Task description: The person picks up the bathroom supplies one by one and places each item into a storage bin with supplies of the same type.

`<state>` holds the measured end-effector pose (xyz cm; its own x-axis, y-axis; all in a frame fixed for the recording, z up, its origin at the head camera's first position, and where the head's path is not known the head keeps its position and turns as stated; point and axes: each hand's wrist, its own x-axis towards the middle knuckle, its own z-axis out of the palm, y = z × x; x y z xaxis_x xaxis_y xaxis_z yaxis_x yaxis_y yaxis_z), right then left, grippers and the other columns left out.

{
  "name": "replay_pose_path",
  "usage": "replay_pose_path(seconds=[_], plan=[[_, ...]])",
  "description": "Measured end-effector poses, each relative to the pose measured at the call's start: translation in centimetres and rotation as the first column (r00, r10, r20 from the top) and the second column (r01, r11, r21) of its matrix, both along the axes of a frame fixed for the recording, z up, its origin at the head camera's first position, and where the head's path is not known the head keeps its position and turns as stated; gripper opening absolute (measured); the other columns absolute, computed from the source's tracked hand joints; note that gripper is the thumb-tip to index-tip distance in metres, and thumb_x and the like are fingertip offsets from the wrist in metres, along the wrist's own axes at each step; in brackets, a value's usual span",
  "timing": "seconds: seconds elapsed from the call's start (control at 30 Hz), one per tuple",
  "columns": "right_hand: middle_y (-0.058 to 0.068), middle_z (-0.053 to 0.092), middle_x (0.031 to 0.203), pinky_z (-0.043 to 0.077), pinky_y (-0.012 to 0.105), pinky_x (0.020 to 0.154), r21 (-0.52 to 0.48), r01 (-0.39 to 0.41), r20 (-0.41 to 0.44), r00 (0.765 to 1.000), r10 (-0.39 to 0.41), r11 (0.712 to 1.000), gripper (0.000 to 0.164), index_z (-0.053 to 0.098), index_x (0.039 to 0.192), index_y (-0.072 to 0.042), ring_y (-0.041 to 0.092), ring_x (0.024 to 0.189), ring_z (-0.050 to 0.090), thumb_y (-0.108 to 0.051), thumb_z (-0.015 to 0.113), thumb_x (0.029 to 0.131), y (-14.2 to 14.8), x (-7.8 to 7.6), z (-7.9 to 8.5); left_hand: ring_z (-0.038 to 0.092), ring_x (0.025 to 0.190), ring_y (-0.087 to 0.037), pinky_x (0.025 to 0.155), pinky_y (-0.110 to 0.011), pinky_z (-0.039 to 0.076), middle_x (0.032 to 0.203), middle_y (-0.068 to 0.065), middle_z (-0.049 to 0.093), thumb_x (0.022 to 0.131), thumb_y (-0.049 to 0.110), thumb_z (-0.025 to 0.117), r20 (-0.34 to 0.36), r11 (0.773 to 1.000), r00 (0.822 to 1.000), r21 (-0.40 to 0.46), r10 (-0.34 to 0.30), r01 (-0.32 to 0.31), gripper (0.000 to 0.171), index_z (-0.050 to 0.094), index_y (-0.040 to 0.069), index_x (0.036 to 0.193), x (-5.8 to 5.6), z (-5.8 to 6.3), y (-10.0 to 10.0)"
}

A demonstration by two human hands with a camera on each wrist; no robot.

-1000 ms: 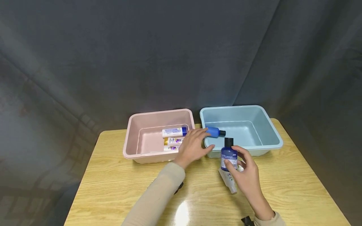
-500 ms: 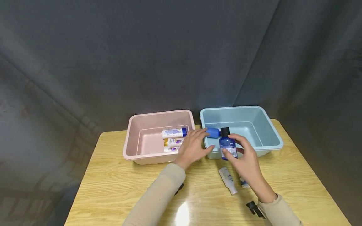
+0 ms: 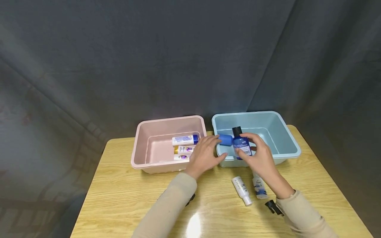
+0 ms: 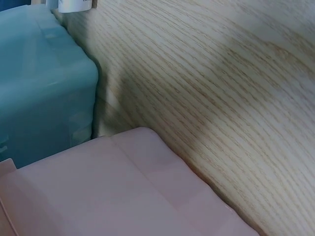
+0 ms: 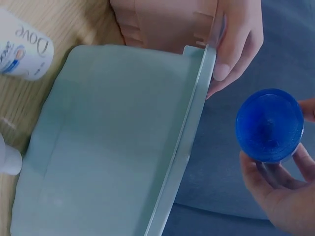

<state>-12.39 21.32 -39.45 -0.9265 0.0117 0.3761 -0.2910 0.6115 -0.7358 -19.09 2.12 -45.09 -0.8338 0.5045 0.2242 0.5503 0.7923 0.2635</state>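
Note:
My right hand (image 3: pixel 257 153) holds a dark blue bottle with a black cap (image 3: pixel 241 145) upright between thumb and fingers, above the front of the light blue bin (image 3: pixel 285 154). The right wrist view shows the round base of this blue bottle (image 5: pixel 269 125) beyond the rim. My left hand (image 3: pixel 203 157) rests at the bin's front left corner with fingers relaxed, the thumb near the rim. Just past its fingertips a brighter blue bottle (image 3: pixel 225 139) lies in the bin; its far end is hidden. The left wrist view does not show the left hand.
A pink bin (image 3: pixel 140 163) stands to the left, with a white bottle with a blue cap (image 3: pixel 184 140) and two tubes inside. Two white bottles lie on the wooden table (image 3: pixel 119 198) in front: a small one (image 3: pixel 241 190) and a blue-patterned Dove bottle (image 3: pixel 259 187). A dark curtain hangs behind.
My right hand has carried the dark blue bottle up and away from me, from in front of the light blue bin to over it. My left hand has stayed in place.

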Motion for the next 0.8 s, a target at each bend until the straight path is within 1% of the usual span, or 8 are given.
replay_pose_path(seconds=[0.07,0.2,0.27,0.37,0.57,0.8], plan=[[0.022,0.057,0.124,0.055,0.051,0.083,-0.004,0.002,0.024,1.0,-0.002,1.0,0.047,0.057,0.127,0.0,0.039,0.113,0.058,0.0,0.075,0.083,0.2,-0.3,0.2,0.04,0.139,-0.019,0.121,-0.04,0.02,0.151,0.002,0.046,0.091,0.06,0.058,-0.005,1.0,1.0,0.0,-0.003,0.003,0.061,0.058,0.019,0.137,-0.1,0.0,0.1],[0.024,0.056,0.125,0.054,0.053,0.086,-0.029,0.004,0.079,0.997,-0.002,1.0,0.047,0.057,0.129,0.0,0.04,0.114,0.057,-0.003,0.074,0.085,0.7,-1.0,0.6,0.04,0.139,-0.018,0.121,-0.039,0.02,0.151,0.004,0.045,0.091,0.061,0.057,-0.024,1.0,1.0,-0.019,-0.002,0.001,0.061,0.058,0.021,0.137,-0.2,-0.1,0.1],[0.025,0.055,0.126,0.054,0.054,0.087,-0.036,-0.005,0.105,0.994,0.009,0.999,0.047,0.056,0.13,-0.001,0.041,0.114,0.057,-0.004,0.073,0.086,1.0,-1.4,0.7,0.04,0.139,-0.017,0.121,-0.039,0.019,0.152,0.005,0.044,0.091,0.061,0.056,-0.022,1.0,1.0,-0.02,-0.003,0.003,0.06,0.058,0.021,0.136,-0.2,-0.2,0.1],[0.026,0.054,0.128,0.053,0.056,0.088,-0.018,-0.033,0.125,0.992,0.035,0.999,0.047,0.055,0.131,-0.001,0.043,0.114,0.056,-0.004,0.073,0.087,1.7,-2.0,0.9,0.04,0.139,-0.017,0.121,-0.038,0.019,0.152,0.005,0.044,0.091,0.06,0.057,-0.015,1.0,1.0,-0.014,-0.004,0.004,0.06,0.059,0.021,0.136,-0.1,-0.2,0.0],[0.028,0.055,0.129,0.052,0.059,0.09,0.027,-0.082,0.138,0.987,0.078,0.996,0.049,0.055,0.131,-0.001,0.044,0.113,0.056,-0.003,0.073,0.087,3.1,-3.3,1.3,0.04,0.139,-0.017,0.121,-0.039,0.02,0.152,0.004,0.045,0.091,0.06,0.058,-0.016,1.0,1.0,-0.008,-0.009,0.009,0.059,0.058,0.022,0.136,-0.1,-0.1,0.0],[0.026,0.056,0.128,0.055,0.055,0.087,0.068,-0.131,0.17,0.978,0.118,0.989,0.048,0.057,0.13,-0.001,0.041,0.104,0.062,-0.005,0.075,0.086,4.1,-4.5,1.1,0.04,0.138,-0.017,0.121,-0.038,0.019,0.151,0.004,0.045,0.091,0.059,0.058,-0.014,1.0,1.0,-0.008,-0.009,0.009,0.058,0.058,0.022,0.136,0.0,-0.2,0.0]])
